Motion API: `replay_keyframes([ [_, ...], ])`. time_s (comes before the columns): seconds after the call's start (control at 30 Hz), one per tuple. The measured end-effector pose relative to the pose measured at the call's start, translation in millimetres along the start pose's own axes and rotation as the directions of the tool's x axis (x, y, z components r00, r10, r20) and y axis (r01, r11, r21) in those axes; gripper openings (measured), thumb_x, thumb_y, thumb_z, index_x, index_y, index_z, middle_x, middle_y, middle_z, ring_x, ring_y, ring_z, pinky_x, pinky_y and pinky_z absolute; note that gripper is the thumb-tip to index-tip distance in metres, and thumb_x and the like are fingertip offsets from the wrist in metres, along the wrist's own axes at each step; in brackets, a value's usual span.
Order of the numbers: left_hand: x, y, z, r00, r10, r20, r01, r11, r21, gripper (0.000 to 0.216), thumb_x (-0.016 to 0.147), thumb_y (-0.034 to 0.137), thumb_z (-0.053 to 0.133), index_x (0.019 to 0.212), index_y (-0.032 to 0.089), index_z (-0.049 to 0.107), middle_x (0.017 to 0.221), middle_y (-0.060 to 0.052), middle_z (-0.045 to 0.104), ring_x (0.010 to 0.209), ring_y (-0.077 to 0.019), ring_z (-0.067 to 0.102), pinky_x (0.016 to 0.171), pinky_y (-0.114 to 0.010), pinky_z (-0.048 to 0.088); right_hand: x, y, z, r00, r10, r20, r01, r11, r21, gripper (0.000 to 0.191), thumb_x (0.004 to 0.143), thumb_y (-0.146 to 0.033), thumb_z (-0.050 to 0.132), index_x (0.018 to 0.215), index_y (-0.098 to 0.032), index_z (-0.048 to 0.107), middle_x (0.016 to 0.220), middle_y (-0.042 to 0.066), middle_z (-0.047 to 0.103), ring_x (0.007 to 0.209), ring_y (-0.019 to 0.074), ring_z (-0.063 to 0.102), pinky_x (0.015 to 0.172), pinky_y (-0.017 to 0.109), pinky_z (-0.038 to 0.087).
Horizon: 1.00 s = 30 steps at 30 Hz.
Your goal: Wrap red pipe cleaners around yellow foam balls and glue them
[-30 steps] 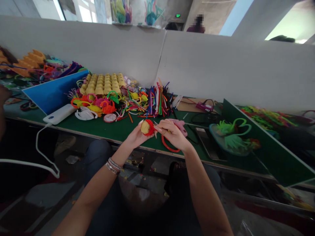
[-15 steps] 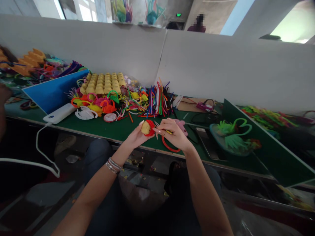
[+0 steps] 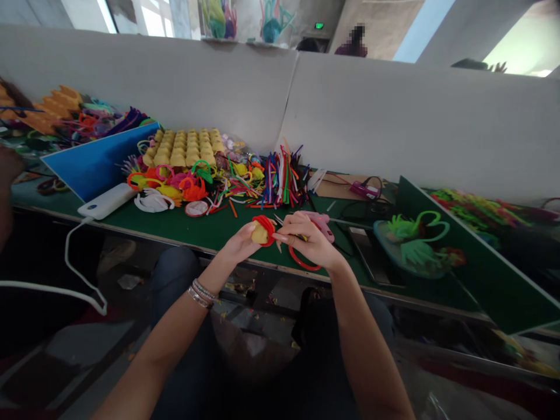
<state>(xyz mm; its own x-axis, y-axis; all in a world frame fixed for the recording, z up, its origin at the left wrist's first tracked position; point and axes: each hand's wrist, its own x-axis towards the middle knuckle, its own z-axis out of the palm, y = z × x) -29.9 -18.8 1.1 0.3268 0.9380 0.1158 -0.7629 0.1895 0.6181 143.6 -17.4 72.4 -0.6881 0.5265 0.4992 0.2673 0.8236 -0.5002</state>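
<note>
My left hand (image 3: 240, 245) grips a small yellow egg-carton cup (image 3: 259, 234) just above the near edge of the green table (image 3: 188, 226). A red pipe cleaner (image 3: 263, 223) is wound round the cup's top. Its free end loops down in a red ring (image 3: 301, 263) below my right hand (image 3: 306, 239). That hand pinches the red pipe cleaner right beside the cup. A pink glue gun (image 3: 321, 224) lies on the table just behind my right hand.
Loose pipe cleaners of many colours (image 3: 262, 178) and a yellow egg tray (image 3: 184, 147) lie behind my hands. A white power bank (image 3: 105, 202) with its cable sits left by a blue board (image 3: 91, 166). A green pipe-cleaner figure (image 3: 413, 242) and a tablet (image 3: 365, 248) lie right.
The red pipe cleaner has been drawn further over the top of the yellow cup. Both hands have stayed in place, shifting only slightly.
</note>
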Motion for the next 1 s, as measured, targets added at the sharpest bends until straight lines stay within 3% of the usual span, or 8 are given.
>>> replay_keyframes([
  [0.2, -5, 12, -2, 0.987, 0.037, 0.154, -0.068, 0.976, 0.206, 0.046, 0.046, 0.031, 0.082, 0.086, 0.012, 0.068, 0.084, -0.008, 0.066, 0.082, -0.0230, 0.064, 0.067, -0.028, 0.049, -3, 1, -7, 0.997, -0.029, 0.065, 0.034, 0.997, -0.073, 0.025, 0.089, -0.034, 0.049, 0.077, -0.021, 0.066, 0.072, 0.001, 0.055, 0.070, 0.0129, 0.045, 0.071, 0.030, 0.032],
  [0.3, -6, 23, -4, 0.975, 0.034, 0.217, -0.108, 0.936, 0.336, 0.045, 0.047, 0.028, 0.082, 0.088, 0.015, 0.069, 0.092, -0.009, 0.066, 0.090, -0.0254, 0.063, 0.074, -0.031, 0.050, -5, 3, -9, 0.996, -0.025, 0.089, 0.036, 0.992, -0.120, 0.025, 0.090, -0.032, 0.047, 0.077, -0.021, 0.066, 0.074, 0.002, 0.056, 0.072, 0.0132, 0.046, 0.072, 0.030, 0.032],
  [0.4, -5, 31, -8, 0.944, 0.076, 0.320, -0.221, 0.868, 0.444, 0.046, 0.048, 0.023, 0.082, 0.092, 0.018, 0.068, 0.102, -0.007, 0.065, 0.096, -0.0244, 0.062, 0.080, -0.033, 0.049, -6, 7, -8, 0.999, -0.022, 0.044, 0.030, 0.983, -0.182, 0.023, 0.090, -0.030, 0.048, 0.079, -0.021, 0.065, 0.077, 0.002, 0.057, 0.075, 0.0140, 0.048, 0.072, 0.030, 0.033],
  [0.6, -3, 39, -11, 0.893, 0.196, 0.404, -0.434, 0.608, 0.665, 0.050, 0.059, 0.024, 0.079, 0.106, 0.024, 0.064, 0.107, -0.006, 0.062, 0.099, -0.0197, 0.057, 0.090, -0.035, 0.043, -4, 17, -4, 0.997, -0.043, -0.059, 0.032, 0.984, -0.178, 0.018, 0.089, -0.029, 0.050, 0.083, -0.021, 0.065, 0.083, 0.003, 0.059, 0.082, 0.0158, 0.053, 0.077, 0.031, 0.039],
  [0.73, -6, 43, -5, 0.881, 0.219, 0.419, -0.470, 0.320, 0.822, 0.048, 0.060, 0.027, 0.079, 0.105, 0.023, 0.064, 0.106, -0.008, 0.064, 0.105, -0.0211, 0.051, 0.093, -0.037, 0.038, -7, 26, -6, 0.997, 0.022, -0.072, -0.033, 0.987, -0.159, 0.018, 0.088, -0.028, 0.052, 0.082, -0.023, 0.068, 0.087, 0.004, 0.059, 0.086, 0.0169, 0.054, 0.081, 0.034, 0.041],
  [0.8, -6, 44, -3, 0.882, 0.200, 0.427, -0.467, 0.236, 0.852, 0.046, 0.062, 0.030, 0.078, 0.105, 0.023, 0.064, 0.106, -0.008, 0.065, 0.104, -0.0212, 0.050, 0.092, -0.038, 0.038, -9, 31, -7, 0.995, 0.064, -0.080, -0.076, 0.986, -0.151, 0.016, 0.085, -0.029, 0.055, 0.081, -0.024, 0.069, 0.090, 0.004, 0.060, 0.089, 0.0177, 0.055, 0.084, 0.036, 0.041],
  [0.9, -7, 43, -2, 0.884, 0.129, 0.448, -0.467, 0.240, 0.851, 0.046, 0.063, 0.032, 0.077, 0.107, 0.023, 0.064, 0.105, -0.007, 0.064, 0.102, -0.0211, 0.050, 0.092, -0.038, 0.038, -11, 35, -6, 0.983, 0.128, -0.135, -0.144, 0.982, -0.118, 0.012, 0.078, -0.035, 0.064, 0.082, -0.024, 0.069, 0.096, 0.005, 0.060, 0.096, 0.0205, 0.055, 0.089, 0.039, 0.040],
  [1.0, -6, 41, -4, 0.868, 0.042, 0.495, -0.481, 0.317, 0.817, 0.049, 0.061, 0.032, 0.078, 0.108, 0.025, 0.064, 0.105, -0.007, 0.064, 0.103, -0.0210, 0.052, 0.092, -0.038, 0.039, -12, 36, -4, 0.983, 0.120, -0.139, -0.128, 0.990, -0.055, 0.018, 0.071, -0.038, 0.070, 0.083, -0.024, 0.068, 0.096, 0.005, 0.062, 0.098, 0.0221, 0.056, 0.089, 0.039, 0.042],
])
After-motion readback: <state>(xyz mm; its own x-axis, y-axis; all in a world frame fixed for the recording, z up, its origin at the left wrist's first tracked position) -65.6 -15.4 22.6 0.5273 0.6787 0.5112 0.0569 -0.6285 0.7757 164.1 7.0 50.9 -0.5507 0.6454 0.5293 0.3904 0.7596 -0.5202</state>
